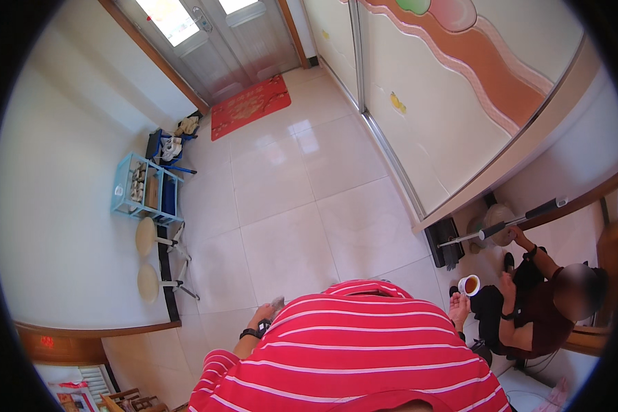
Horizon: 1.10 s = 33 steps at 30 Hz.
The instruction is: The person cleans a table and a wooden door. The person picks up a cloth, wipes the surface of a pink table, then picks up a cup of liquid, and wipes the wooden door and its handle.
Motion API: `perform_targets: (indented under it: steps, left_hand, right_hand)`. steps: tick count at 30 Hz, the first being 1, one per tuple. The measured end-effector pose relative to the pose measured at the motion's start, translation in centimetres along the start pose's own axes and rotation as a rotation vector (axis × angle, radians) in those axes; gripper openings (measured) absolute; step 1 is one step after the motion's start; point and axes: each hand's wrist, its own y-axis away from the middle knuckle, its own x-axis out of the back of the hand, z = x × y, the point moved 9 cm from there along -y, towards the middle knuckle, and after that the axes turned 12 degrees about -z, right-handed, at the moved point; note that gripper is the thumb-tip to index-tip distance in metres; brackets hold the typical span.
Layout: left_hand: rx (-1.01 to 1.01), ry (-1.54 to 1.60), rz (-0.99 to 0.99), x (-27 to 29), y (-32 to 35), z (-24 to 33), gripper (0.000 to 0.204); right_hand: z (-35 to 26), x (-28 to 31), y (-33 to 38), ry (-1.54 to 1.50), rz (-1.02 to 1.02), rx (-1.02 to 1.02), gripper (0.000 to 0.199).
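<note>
White cup [470,284] beside right hand [459,306], fingers open; left hand [266,315] fingers unclear.

shelf [146,191] left, by wall | mat [250,106] ahead | cup [469,284] right, perhaps held

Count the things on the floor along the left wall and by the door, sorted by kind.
Round stools: 2
Blue shelf racks: 1
Dark blue baskets: 1
Red door mats: 1
Total: 5
</note>
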Motion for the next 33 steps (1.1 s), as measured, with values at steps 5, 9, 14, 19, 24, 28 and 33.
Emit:
perform_targets:
  steps: [5,9,14,19,24,28,33]
  left_hand:
    - [0.0,0.008,0.028,-0.1,0.4,0.6,0.036]
    - [0.006,0.017,0.034,-0.5,0.8,0.9,0.035]
    - [0.01,0.018,0.028,-0.9,0.9,1.1,0.034]
    - [0.015,0.019,0.023,-1.1,0.7,1.0,0.034]
    - [0.015,0.014,0.013,-1.0,0.6,0.9,0.033]
    - [0.011,0.004,0.001,-0.8,0.4,0.7,0.032]
    - [0.012,-0.001,-0.004,-0.5,0.3,0.4,0.032]
  right_hand:
    - [-0.1,1.8,-1.1,0.039,0.025,0.019,0.022]
    - [0.3,3.7,-1.8,-0.001,0.051,0.007,0.023]
    - [0.7,5.1,-1.8,-0.065,0.07,-0.019,0.031]
    - [0.2,4.9,-2.5,-0.014,0.051,0.03,0.025]
    - [-0.4,4.4,-2.7,0.038,0.041,0.063,0.024]
    - [-0.6,4.1,-2.9,0.021,0.051,0.084,0.023]
    - [-0.7,4.9,-2.8,-0.045,0.075,0.065,0.029]
